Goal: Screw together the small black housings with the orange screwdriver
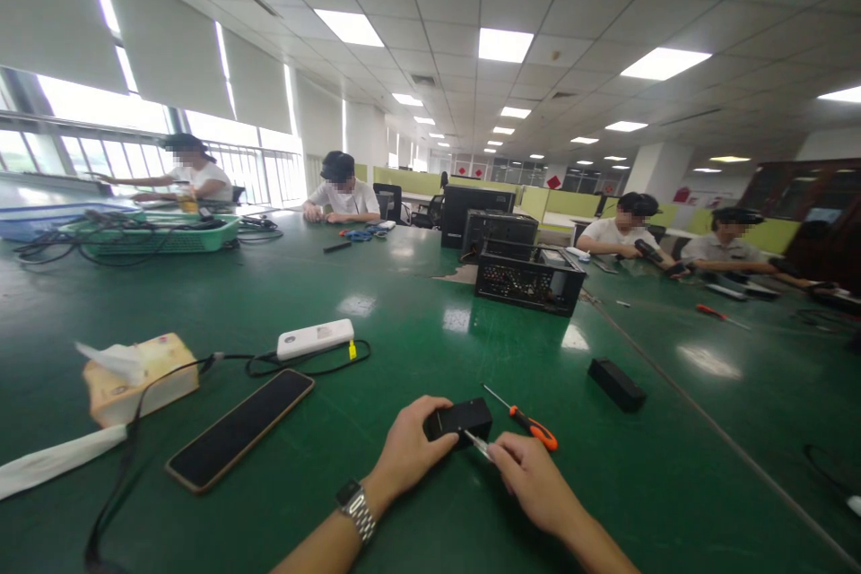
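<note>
My left hand (412, 448), with a watch on its wrist, is closed round the left end of a small black box (479, 416) on the green table. A slim silver tool (476, 443) is pinched in the fingers of my right hand (531, 477); its kind is hard to make out. The tool's tip touches the near edge of the box, close to my left thumb. Just beyond my right hand lies an orange-and-black screwdriver (531, 424), its shaft pointing to the far left. Farther right, a second black box (616, 384) rests on the table.
At left lie a phone (240, 429), a white power bank (315, 339) with a cable and a tissue pack (144, 377). Computer cases (531, 278) stand beyond my hands. A green basket (161, 236) holds cables. Several people sit around the table (404, 314).
</note>
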